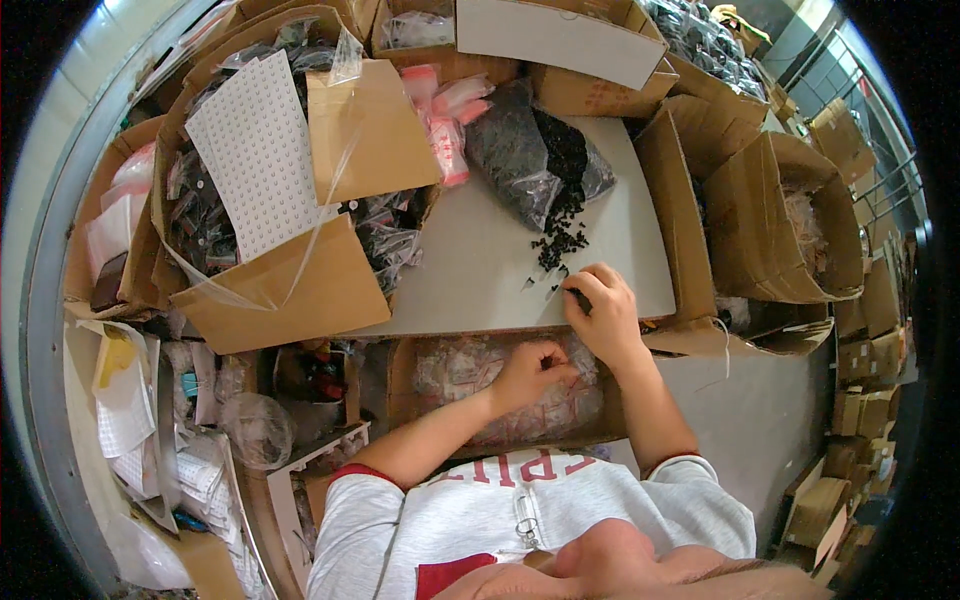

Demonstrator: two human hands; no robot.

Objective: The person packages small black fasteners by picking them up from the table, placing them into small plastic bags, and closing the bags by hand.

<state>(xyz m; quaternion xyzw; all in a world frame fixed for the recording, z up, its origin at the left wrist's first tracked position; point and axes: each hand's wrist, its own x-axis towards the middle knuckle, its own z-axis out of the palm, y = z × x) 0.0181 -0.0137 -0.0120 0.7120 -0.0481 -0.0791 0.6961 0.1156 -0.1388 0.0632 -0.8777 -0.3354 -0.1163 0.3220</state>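
My right hand is over the table's near edge, thumb and fingers pinched together beside small loose black pieces. Whatever those fingertips grip, if anything, is too small to make out. The black pieces trail from an opened clear plastic bag lying tilted on the white tabletop. Lower and to the left, my left hand has its fingers curled closed, with their contents hidden. It is above an open carton filled with small clear plastic bags with red lines.
A big carton on the left holds dark bagged parts and a dotted white sheet. Pink-and-white bags lie behind the black pieces. Tall cartons border the table's right side. Papers are stacked at lower left.
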